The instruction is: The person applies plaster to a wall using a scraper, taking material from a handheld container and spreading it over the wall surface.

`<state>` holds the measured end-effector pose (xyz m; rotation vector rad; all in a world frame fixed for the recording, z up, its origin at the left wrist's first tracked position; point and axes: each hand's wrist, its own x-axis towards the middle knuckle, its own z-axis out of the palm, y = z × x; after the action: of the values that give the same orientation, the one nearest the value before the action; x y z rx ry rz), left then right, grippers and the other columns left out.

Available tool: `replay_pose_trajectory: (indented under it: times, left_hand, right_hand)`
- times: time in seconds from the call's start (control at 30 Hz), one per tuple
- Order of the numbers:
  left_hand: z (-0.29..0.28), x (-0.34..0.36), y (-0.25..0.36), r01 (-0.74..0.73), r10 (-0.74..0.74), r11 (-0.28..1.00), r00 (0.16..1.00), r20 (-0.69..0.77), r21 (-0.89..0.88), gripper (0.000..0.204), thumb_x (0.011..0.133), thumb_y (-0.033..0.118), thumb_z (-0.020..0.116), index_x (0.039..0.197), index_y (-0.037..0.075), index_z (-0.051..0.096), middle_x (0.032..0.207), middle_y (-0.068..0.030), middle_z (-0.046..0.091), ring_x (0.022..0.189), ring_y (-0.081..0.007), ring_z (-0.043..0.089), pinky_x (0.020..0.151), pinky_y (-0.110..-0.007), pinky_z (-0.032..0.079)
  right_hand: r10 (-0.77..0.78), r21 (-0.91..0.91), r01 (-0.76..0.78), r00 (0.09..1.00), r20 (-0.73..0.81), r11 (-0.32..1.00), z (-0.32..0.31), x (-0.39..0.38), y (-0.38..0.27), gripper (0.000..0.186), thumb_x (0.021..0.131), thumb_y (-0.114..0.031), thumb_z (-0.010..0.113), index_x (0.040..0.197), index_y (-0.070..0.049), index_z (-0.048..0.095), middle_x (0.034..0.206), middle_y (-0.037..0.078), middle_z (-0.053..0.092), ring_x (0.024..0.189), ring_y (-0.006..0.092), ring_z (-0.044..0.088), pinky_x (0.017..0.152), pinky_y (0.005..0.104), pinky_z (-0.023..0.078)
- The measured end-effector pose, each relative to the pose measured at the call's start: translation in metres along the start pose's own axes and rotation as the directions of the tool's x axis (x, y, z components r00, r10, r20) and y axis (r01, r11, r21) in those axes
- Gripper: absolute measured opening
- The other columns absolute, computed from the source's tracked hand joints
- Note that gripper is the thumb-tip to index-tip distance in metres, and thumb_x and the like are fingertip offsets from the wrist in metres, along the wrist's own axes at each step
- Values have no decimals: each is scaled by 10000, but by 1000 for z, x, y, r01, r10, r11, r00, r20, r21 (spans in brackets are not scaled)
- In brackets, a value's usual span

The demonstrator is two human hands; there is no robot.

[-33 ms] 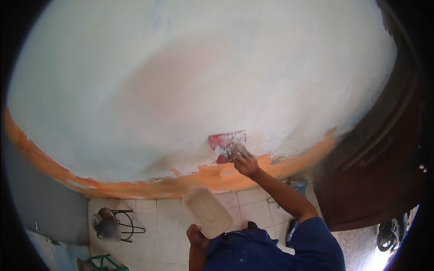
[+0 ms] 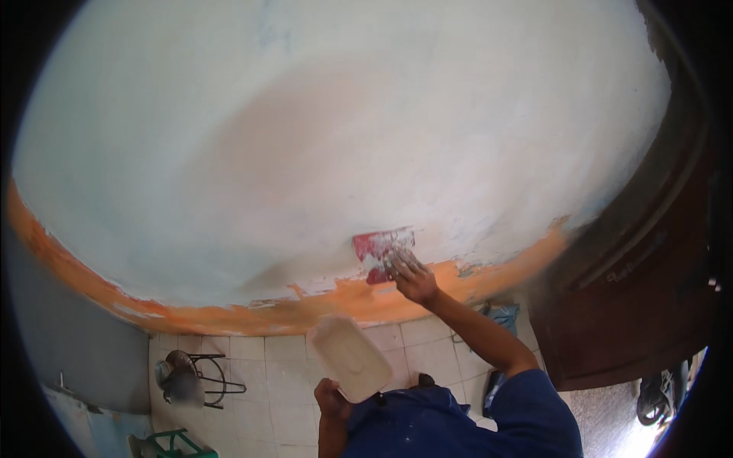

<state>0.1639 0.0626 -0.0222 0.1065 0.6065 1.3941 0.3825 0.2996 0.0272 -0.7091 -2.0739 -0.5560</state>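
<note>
My right hand (image 2: 414, 276), smeared with white paste, grips a red putty spreader (image 2: 374, 248) flecked with white. The spreader lies against the wall (image 2: 458, 137), just above the orange band (image 2: 366, 301) along its lower part. White filler coats the wall above that band, with a ragged lower border. Down by my waist, my left hand (image 2: 330, 397) is closed on the edge of a pale, shallow rectangular tray (image 2: 350, 359). A light layer of what looks like filler covers the tray's inside.
A dark brown door (image 2: 626, 305) stands at the right, with part of a motorcycle (image 2: 657, 397) beyond it. On the tiled floor (image 2: 286, 370) at the left are a black metal-framed stool (image 2: 217, 380) and a green stool (image 2: 179, 443). A bluish bag (image 2: 502, 317) lies near the wall's foot.
My right hand and the red spreader have shifted slightly down the wall. My left hand and the tray have stayed nearly still.
</note>
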Motion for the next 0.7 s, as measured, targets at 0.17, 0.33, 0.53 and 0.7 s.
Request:
replay_pose_trajectory:
  times: [0.17, 0.33, 0.53, 0.7]
  left_hand:
    - [-3, -5, 8, -88, 88, 996, 994, -62, 5, 582, 668, 202, 490, 1164, -96, 426, 1091, -211, 543, 969, -359, 578, 826, -488, 502]
    - [-8, 2, 6, -63, 62, 998, 997, -44, -23, 501, 700, 192, 474, 1112, -93, 450, 1056, -213, 538, 930, -375, 589, 780, -524, 526]
    - [4, -4, 3, -114, 110, 986, 993, 40, 123, 637, 660, 189, 498, 1221, -95, 397, 1111, -207, 555, 996, -330, 575, 867, -451, 486]
    - [0, -3, 2, -85, 85, 996, 996, 26, -7, 622, 661, 184, 493, 1210, -96, 412, 1104, -205, 563, 984, -329, 581, 878, -436, 480]
  right_hand:
    - [318, 255, -363, 926, 203, 896, -27, 19, -5, 332, 635, 69, 588, 923, -86, 645, 903, 88, 634, 801, 256, 634, 611, 346, 522]
    - [468, 239, -475, 879, 89, 847, -50, 72, 62, 210, 638, 48, 607, 823, -51, 622, 760, 92, 591, 717, 270, 588, 553, 370, 480]
    - [424, 3, -429, 891, -160, 903, -55, 102, 71, 248, 574, 35, 602, 801, -64, 613, 724, 52, 566, 748, 238, 572, 546, 359, 488]
    - [368, -60, -396, 892, -264, 916, -59, 100, 73, 285, 552, 37, 594, 811, -80, 614, 712, 50, 557, 710, 230, 562, 539, 332, 481]
